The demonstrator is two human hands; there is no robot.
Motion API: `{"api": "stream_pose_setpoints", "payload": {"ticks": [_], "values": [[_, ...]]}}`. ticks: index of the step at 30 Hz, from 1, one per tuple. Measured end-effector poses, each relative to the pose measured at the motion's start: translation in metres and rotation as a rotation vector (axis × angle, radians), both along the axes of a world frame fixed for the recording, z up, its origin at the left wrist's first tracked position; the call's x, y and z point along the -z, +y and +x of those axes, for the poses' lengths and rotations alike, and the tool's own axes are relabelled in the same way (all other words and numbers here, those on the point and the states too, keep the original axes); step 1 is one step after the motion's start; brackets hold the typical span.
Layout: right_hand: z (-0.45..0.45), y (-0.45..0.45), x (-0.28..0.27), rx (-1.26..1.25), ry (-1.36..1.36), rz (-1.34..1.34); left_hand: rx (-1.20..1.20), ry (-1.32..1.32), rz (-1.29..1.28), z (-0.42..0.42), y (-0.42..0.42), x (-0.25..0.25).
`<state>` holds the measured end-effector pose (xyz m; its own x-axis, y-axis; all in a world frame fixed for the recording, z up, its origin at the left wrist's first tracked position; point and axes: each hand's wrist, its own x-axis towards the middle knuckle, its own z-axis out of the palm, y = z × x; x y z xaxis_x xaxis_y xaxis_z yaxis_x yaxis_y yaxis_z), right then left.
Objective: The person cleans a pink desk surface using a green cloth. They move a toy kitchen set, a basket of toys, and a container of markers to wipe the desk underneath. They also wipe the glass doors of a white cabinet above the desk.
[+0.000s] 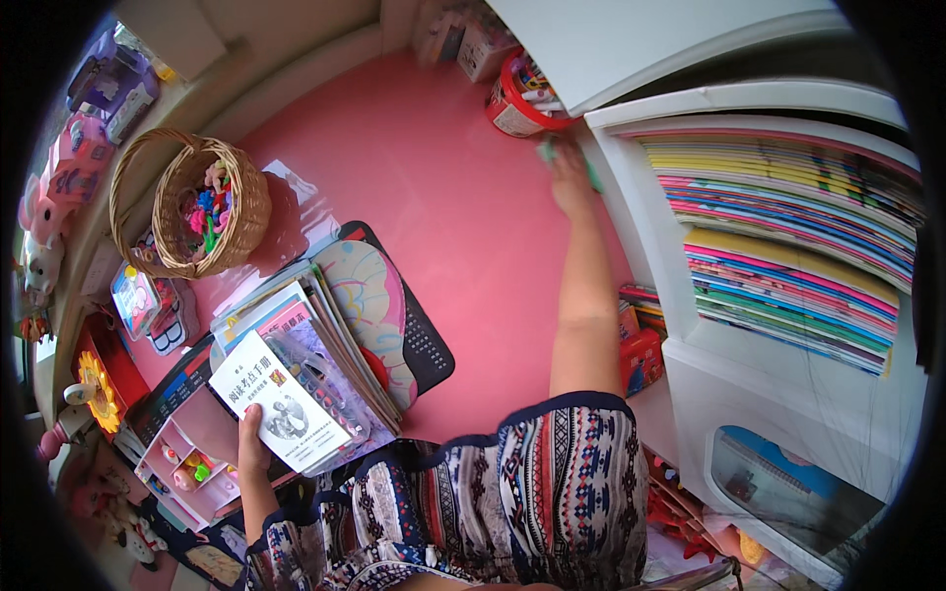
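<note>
My right hand [569, 181] is stretched out to the far right part of a pink desktop [473, 214], pressed down on a light green cloth [548, 152] that shows at both sides of it; hand and cloth are a little blurred. With my left hand [253, 436] I grip the lower left edge of a white booklet [284, 414] with a printed picture. Beneath the booklet lies a stack of books and papers [355, 332], with a clear case of small round things [314, 377] near the top. A dark perforated mat [429, 347] shows under the stack.
A wicker basket [247, 214] of colourful pipe-cleaner pieces stands at the left. Beyond my right hand is a red bucket [510, 103] of pens. A white shelf [650, 199] packed with thin books borders the right side. A pink compartment box [211, 473] lies at lower left, toys along the ledge.
</note>
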<state>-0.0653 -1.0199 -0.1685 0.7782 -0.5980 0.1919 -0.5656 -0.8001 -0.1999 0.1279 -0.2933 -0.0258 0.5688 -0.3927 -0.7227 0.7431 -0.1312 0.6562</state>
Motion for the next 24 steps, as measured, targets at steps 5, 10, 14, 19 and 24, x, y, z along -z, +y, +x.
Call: {"api": "stream_pose_setpoints", "payload": {"ticks": [5,10,14,19,24], "values": [[-0.047,0.082,-0.020,0.274,-0.046,0.230,-0.074,0.017,0.028,-0.014,0.019,0.003],[-0.093,0.119,0.004,0.547,0.009,0.085,-0.052,0.040,-0.011,-0.006,0.002,0.000],[-0.012,0.224,-0.017,0.445,-0.228,0.286,-0.060,0.013,0.007,-0.006,-0.006,-0.002],[0.010,0.386,-0.079,-0.091,-0.086,0.364,0.007,0.012,0.035,0.001,-0.004,0.000],[-0.052,0.324,-0.054,0.197,-0.026,0.335,-0.030,0.010,0.049,-0.003,0.000,0.000]]}}
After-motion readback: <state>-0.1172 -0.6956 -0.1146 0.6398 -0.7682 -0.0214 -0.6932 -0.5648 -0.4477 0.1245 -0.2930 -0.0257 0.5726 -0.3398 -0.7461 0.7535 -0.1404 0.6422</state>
